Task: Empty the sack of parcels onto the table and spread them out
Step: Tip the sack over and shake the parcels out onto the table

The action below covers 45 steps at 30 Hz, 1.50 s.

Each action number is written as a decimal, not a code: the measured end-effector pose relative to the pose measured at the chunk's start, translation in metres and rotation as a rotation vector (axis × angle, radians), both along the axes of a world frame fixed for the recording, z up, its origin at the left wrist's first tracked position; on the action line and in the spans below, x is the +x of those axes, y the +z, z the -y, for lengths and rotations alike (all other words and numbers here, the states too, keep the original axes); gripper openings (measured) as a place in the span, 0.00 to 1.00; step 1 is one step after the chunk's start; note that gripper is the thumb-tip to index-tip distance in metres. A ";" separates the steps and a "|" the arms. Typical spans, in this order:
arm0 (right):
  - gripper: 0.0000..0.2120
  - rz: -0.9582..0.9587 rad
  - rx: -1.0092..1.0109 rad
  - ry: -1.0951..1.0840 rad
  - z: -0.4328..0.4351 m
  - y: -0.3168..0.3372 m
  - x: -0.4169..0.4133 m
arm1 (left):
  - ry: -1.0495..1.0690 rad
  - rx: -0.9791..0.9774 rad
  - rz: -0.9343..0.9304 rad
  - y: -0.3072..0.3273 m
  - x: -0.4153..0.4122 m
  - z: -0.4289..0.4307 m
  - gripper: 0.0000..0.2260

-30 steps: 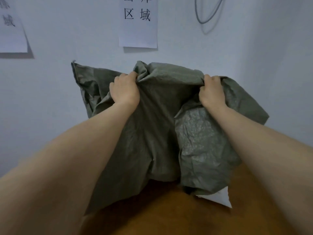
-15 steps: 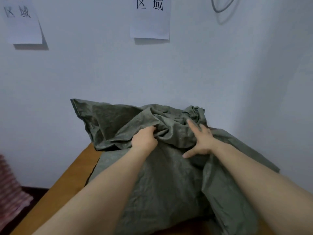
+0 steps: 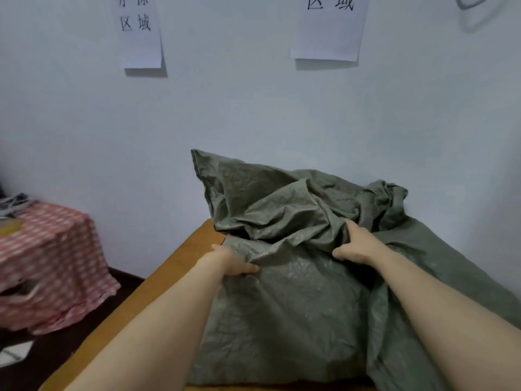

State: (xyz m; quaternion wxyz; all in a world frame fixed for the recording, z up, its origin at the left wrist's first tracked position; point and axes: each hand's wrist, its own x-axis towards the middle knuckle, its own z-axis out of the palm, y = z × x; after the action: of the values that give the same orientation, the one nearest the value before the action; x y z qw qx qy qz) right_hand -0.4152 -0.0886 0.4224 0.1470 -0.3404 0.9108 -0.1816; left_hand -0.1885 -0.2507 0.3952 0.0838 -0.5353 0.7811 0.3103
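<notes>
Left hand [image 3: 231, 261]: grasping the near-left edge of the sack [image 3: 282, 311], thumb on top, fingers tucked under the fabric; half a second ago it clenched a bunch of cloth nearer the middle.
Right hand [image 3: 358, 244]: fingers pushed into a deep crease and hidden there, thumb spread on the cloth, so it appears to be grasping a fold; half a second ago it lay flat and released.
Sack: grey-green woven, crumpled; a second ago hoisted high with a white corner showing beneath, now slumped on the table [image 3: 174, 277], far end heaped against the wall [image 3: 253, 108].
Parcels: none in view; the bulging shape suggests they lie under or inside the cloth; emptying judged unfinished, spreading not begun.
Next need, by judgement: draw the sack clear to uncover the contents.
Obstructions: wall close behind; the table's left edge just beside the left hand, a likely drop-off for parcels.
Surroundings: two paper notices [image 3: 141, 32] [image 3: 329, 26] on the wall; a red-checked cloth cover [image 3: 48, 263] well apart, left.
</notes>
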 end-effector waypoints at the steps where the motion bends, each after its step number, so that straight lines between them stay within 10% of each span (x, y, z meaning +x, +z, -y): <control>1: 0.47 0.023 0.004 0.027 0.004 -0.003 0.004 | 0.046 0.033 -0.010 -0.004 0.004 -0.002 0.54; 7: 0.53 -0.046 0.136 0.119 0.021 -0.027 0.011 | 0.293 0.229 -0.169 -0.026 0.013 -0.005 0.55; 10: 0.31 -0.087 0.103 0.093 0.024 -0.031 0.008 | 0.302 0.227 -0.209 -0.039 0.011 0.007 0.54; 18: 0.18 -0.163 0.104 0.043 0.028 -0.037 0.005 | 0.278 0.131 -0.292 -0.037 0.005 0.014 0.08; 25: 0.16 -0.100 -0.085 -0.093 0.022 -0.012 -0.008 | 0.509 0.163 -0.794 0.011 -0.033 0.041 0.09; 37: 0.09 -0.282 -0.610 -0.340 -0.014 0.040 -0.051 | 0.112 -0.590 -1.064 0.148 -0.107 -0.007 0.15; 41: 0.17 -0.265 -0.289 -0.233 -0.031 0.008 -0.060 | 0.133 -0.521 -0.911 0.101 -0.112 -0.005 0.14; 45: 0.49 -0.184 0.149 -0.121 -0.046 -0.030 -0.061 | 0.341 -0.190 -0.584 0.032 -0.096 0.019 0.23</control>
State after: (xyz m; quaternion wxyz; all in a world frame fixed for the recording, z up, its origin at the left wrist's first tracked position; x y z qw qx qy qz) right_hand -0.4763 -0.0424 0.3926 0.0766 -0.2881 0.9503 -0.0901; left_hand -0.2842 -0.2699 0.4273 -0.2462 -0.5522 0.6968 0.3858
